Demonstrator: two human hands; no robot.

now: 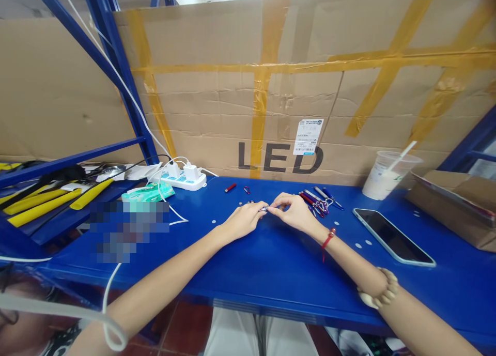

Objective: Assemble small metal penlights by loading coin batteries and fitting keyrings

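Note:
My left hand and my right hand meet over the middle of the blue table. Between their fingertips is a small silvery cylindrical piece, pinched from both sides and partly hidden by the fingers. Just behind my left hand lie a few tiny round pieces, too small to name. Farther back are a short red tube and a small red carabiner clip. Beside my right hand, several slim metal tubes in red, silver and blue lie in a pile with carabiner clips.
A phone, a plastic cup with a straw and an open cardboard box stand on the right. A white power strip, a green tissue pack and white cables are on the left. Taped cardboard closes off the back.

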